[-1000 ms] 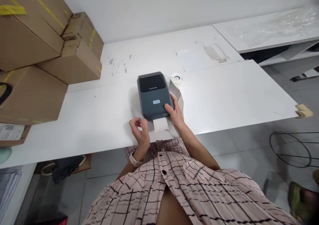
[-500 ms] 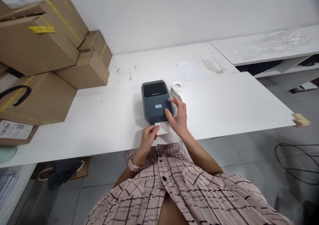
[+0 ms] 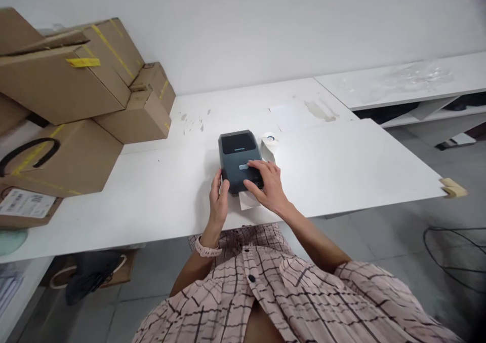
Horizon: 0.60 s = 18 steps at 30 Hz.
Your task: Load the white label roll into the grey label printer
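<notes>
A dark grey-blue label printer (image 3: 237,159) with a black window and a pale button (image 3: 243,166) sits on the white table. White label paper (image 3: 248,201) sticks out of its front edge. My left hand (image 3: 218,198) grips the printer's left side near the front corner, thumb on the front and fingers along the side. My right hand (image 3: 269,183) rests over the front right of the printer's top, fingers stretched out, one fingertip at the pale button and the thumb lower down. Behind the printer's right side stands a paper roll (image 3: 270,139) with a strip trailing from it.
Cardboard boxes (image 3: 102,79) with yellow tape are stacked at the left. On the white table (image 3: 341,165) lie a sheet of paper (image 3: 284,117) and peeled patches. Clear plastic wrap (image 3: 421,77) lies on the far right shelf. A cable (image 3: 436,262) is on the floor.
My left hand first pinched the label paper at the front, then let go and moved up to the printer's left side. My right hand shifted from the right edge onto the top, toward the button.
</notes>
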Tool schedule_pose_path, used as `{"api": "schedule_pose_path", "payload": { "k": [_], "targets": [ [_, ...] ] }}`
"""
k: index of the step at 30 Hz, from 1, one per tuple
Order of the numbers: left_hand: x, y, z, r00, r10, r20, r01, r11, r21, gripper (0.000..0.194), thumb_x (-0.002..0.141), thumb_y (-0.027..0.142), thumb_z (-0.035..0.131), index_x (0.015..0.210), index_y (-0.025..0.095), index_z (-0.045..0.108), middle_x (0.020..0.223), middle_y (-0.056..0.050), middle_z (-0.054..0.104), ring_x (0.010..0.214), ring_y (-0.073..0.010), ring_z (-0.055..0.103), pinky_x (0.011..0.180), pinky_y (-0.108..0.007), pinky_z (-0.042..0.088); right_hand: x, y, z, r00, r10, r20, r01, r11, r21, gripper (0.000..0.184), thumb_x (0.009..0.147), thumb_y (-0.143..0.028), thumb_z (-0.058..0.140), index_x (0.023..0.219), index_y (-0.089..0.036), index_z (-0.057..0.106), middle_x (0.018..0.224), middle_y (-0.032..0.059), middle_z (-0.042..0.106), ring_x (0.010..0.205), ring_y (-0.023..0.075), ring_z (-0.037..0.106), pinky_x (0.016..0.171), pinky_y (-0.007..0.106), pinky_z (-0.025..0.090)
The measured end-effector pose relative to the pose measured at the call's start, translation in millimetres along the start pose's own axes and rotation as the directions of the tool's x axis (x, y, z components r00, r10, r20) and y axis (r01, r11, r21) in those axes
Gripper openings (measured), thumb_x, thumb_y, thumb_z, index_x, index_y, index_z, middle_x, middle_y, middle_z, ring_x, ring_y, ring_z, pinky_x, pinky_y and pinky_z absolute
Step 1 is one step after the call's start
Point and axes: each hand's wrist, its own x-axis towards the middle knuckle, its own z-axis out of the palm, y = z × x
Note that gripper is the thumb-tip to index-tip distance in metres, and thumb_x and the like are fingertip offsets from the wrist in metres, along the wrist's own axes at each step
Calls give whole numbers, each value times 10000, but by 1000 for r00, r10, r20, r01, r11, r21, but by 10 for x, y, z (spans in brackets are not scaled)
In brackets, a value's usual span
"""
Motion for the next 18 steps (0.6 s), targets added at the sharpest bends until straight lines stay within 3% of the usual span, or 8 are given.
{"api": "schedule_pose_path", "payload": {
  "k": [2, 5, 10, 13, 18],
  "targets": [
    [18, 85, 41, 1000, 7, 26, -6, 999, -33, 687, 954, 642, 533, 1546, 300, 466, 1680, -71, 390, 1550, -312, 371, 1220, -421, 420, -47, 74, -67, 994, 77, -74, -67, 989, 132, 557, 975, -609, 533, 1464, -347, 499, 1560, 85, 526, 1456, 352, 460, 1217, 620, 329],
    [112, 254, 13, 995, 96, 13, -95, 994, -59, 670, 966, 640, 512, 1548, 313, 456, 1668, -71, 412, 1551, -304, 373, 1236, -430, 403, -5, 117, -204, 987, 149, -60, -123, 939, 320, 588, 997, -641, 481, 1513, -361, 460, 1628, 73, 450, 1513, 329, 409, 1233, 592, 349],
    [573, 458, -43, 970, 241, -31, -243, 963, -119, 647, 976, 643, 486, 1520, 293, 473, 1550, -99, 554, 1490, -301, 470, 1255, -483, 348, 447, -5, -388, 996, 82, -34, -58, 891, 449, 749, 979, -755, 383, 1620, -382, 280, 1705, 27, 331, 1583, 281, 309, 1304, 533, 275],
    [885, 343, 20, 984, 161, -72, -167, 983, -77, 610, 946, 551, 590, 1484, 276, 502, 1547, -116, 555, 1489, -298, 471, 1243, -470, 352, 832, -25, -353, 997, 2, -73, 27, 920, 390, 860, 938, -834, 321, 1655, -405, 118, 1752, -17, 189, 1622, 279, 193, 1308, 553, 246],
    [1120, 7, 185, 1000, -18, 9, 16, 984, 179, 712, 804, 334, 745, 1467, 216, 514, 1540, -174, 550, 1480, -364, 461, 1210, -532, 363, 1451, 99, -219, 988, -102, -118, 126, 969, 215, 941, 934, -836, 308, 1654, -387, -98, 1770, -21, 66, 1637, 311, 92, 1283, 576, 266]
  ]
}}
